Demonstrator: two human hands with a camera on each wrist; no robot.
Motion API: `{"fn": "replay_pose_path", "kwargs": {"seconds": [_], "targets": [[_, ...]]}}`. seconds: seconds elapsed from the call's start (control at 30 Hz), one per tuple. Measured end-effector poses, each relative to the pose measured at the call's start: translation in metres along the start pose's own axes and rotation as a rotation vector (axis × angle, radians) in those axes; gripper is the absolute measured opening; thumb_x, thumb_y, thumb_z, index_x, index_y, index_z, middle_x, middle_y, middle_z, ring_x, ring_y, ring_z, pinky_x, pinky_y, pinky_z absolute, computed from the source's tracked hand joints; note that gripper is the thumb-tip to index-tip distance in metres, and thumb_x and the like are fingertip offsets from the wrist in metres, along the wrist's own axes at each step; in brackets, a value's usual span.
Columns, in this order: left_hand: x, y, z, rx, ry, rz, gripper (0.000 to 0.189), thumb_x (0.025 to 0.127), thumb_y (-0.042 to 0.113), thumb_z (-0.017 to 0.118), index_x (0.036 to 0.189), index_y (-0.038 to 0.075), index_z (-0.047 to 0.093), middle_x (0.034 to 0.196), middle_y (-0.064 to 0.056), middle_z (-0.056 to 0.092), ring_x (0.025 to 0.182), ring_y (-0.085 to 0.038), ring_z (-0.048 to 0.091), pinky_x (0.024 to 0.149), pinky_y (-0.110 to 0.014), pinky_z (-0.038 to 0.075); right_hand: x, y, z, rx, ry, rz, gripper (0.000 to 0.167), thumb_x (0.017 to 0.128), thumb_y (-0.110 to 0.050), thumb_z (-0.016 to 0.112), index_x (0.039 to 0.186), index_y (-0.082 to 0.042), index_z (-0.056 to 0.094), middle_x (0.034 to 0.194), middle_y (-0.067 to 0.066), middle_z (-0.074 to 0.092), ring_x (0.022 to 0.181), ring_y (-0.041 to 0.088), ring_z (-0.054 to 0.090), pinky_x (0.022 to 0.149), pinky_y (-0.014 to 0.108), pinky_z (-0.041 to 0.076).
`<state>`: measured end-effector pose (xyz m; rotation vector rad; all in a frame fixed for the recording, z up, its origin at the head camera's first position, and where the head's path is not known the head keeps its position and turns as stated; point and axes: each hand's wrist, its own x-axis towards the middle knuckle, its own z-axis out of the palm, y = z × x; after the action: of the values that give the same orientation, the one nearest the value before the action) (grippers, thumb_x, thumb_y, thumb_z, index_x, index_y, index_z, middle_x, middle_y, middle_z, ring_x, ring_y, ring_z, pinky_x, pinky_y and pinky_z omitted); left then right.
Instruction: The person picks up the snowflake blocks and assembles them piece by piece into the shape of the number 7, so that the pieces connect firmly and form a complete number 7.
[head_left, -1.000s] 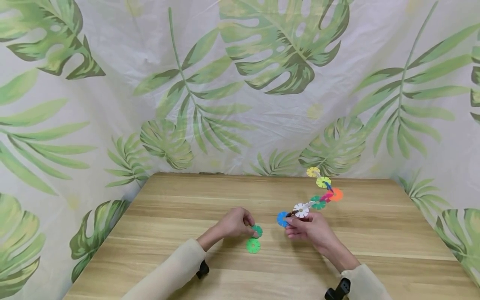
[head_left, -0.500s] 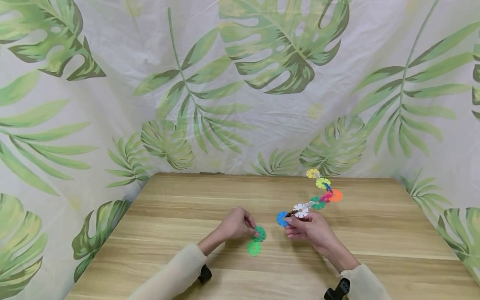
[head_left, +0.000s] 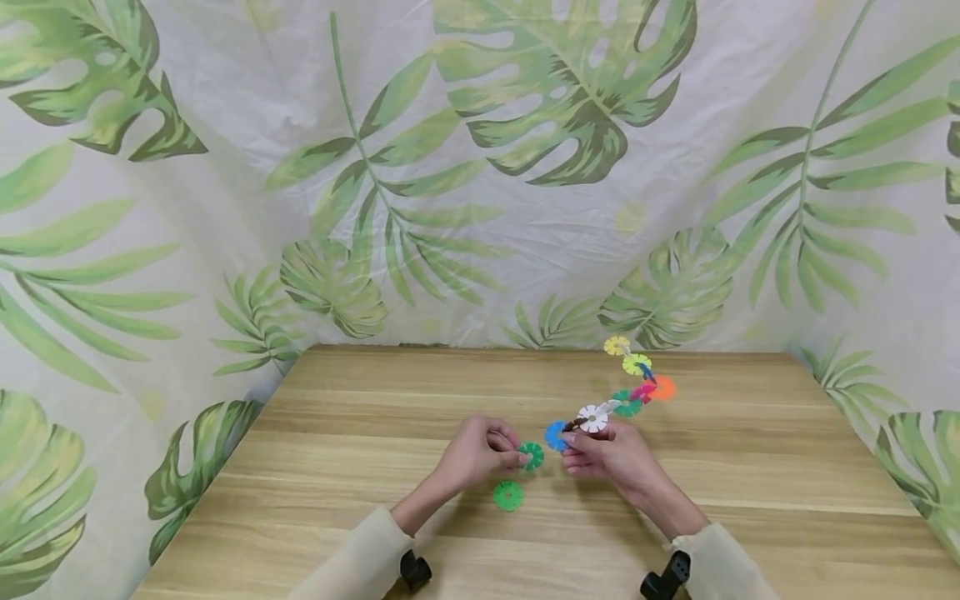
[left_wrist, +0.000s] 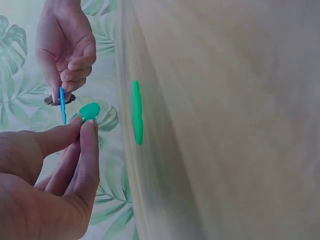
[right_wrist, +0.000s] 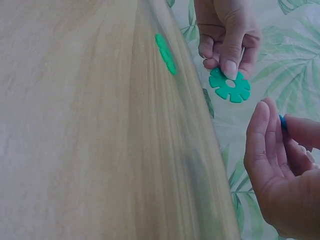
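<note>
Between thumb and fingers, my left hand (head_left: 480, 454) pinches a dark green snowflake disc (head_left: 532, 456), a flat notched plastic round with a hole in its centre. My right hand (head_left: 618, 458) holds a chain of interlocked snowflake discs (head_left: 592, 418) by its near end, at the blue disc (head_left: 557, 436) and a brown one. From there the chain runs up and away through white, green, pink, orange and yellow discs. A small gap separates the dark green disc from the blue one. A lighter green snowflake disc (head_left: 507, 496) lies flat on the table below my left hand.
The wooden table (head_left: 360, 400) spans the width before me, its far edge against a leaf-patterned cloth (head_left: 420, 167). Black wrist cameras (head_left: 415, 571) sit under both sleeves.
My left hand has moved right with the dark green disc, turning it face-on and closer to the blue disc. My right hand and the chain have shifted slightly left.
</note>
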<state>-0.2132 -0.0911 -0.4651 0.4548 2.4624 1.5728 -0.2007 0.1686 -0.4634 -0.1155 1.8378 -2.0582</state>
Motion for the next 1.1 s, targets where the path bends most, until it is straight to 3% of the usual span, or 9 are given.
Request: {"fn": "replay_pose_path", "kwargs": {"seconds": [0.2, 0.37, 0.67, 0.87, 1.0, 1.1], "targets": [[-0.007, 0.0, 0.001, -0.107, 0.056, -0.047, 0.013, 0.088, 0.006, 0.084, 0.097, 0.0, 0.077, 0.084, -0.011, 0.078, 0.073, -0.024, 0.079, 0.066, -0.033, 0.067, 0.001, 0.0, 0.002, -0.006, 0.012, 0.01, 0.032, 0.104, -0.009, 0.065, 0.125, 0.015, 0.062, 0.091, 0.01, 0.079, 0.081, 0.016, 0.079, 0.081, 0.034, 0.067], [-0.01, 0.005, 0.004, -0.134, 0.08, -0.032, 0.009, 0.086, 0.003, 0.085, 0.091, -0.001, 0.078, 0.083, -0.012, 0.078, 0.069, -0.019, 0.077, 0.067, -0.036, 0.067, -0.001, -0.001, 0.004, -0.001, 0.006, 0.009, 0.034, 0.103, -0.009, 0.066, 0.125, 0.016, 0.063, 0.09, 0.01, 0.079, 0.081, 0.016, 0.079, 0.08, 0.033, 0.067], [-0.014, 0.013, 0.006, -0.154, 0.103, -0.022, 0.011, 0.086, 0.003, 0.085, 0.092, -0.003, 0.077, 0.083, -0.017, 0.079, 0.071, -0.022, 0.078, 0.07, -0.042, 0.068, -0.002, -0.003, 0.008, 0.004, -0.018, 0.004, 0.033, 0.104, -0.01, 0.065, 0.124, 0.016, 0.062, 0.088, 0.008, 0.079, 0.08, 0.014, 0.078, 0.082, 0.035, 0.067], [-0.014, 0.014, 0.008, -0.081, 0.113, 0.015, 0.007, 0.087, 0.003, 0.084, 0.089, 0.001, 0.078, 0.081, -0.012, 0.078, 0.07, -0.018, 0.077, 0.068, -0.041, 0.067, -0.002, -0.002, 0.012, 0.011, -0.034, 0.001, 0.033, 0.103, -0.01, 0.066, 0.123, 0.017, 0.063, 0.086, 0.005, 0.079, 0.079, 0.014, 0.078, 0.081, 0.034, 0.067], [-0.014, 0.015, 0.01, 0.005, 0.134, 0.058, 0.005, 0.087, 0.005, 0.084, 0.085, 0.006, 0.079, 0.078, -0.007, 0.078, 0.069, -0.02, 0.075, 0.059, -0.028, 0.062, -0.001, -0.001, 0.014, 0.006, -0.023, 0.006, 0.031, 0.101, -0.01, 0.069, 0.119, 0.015, 0.066, 0.084, 0.004, 0.079, 0.078, 0.014, 0.079, 0.08, 0.034, 0.067], [-0.014, 0.017, 0.011, 0.037, 0.148, 0.074, 0.006, 0.088, 0.007, 0.084, 0.084, 0.009, 0.08, 0.076, -0.004, 0.077, 0.071, -0.029, 0.076, 0.053, -0.021, 0.054, -0.001, -0.002, 0.016, 0.0, -0.012, 0.006, 0.029, 0.101, -0.01, 0.07, 0.117, 0.014, 0.067, 0.083, 0.004, 0.079, 0.076, 0.013, 0.078, 0.078, 0.033, 0.067]]}}
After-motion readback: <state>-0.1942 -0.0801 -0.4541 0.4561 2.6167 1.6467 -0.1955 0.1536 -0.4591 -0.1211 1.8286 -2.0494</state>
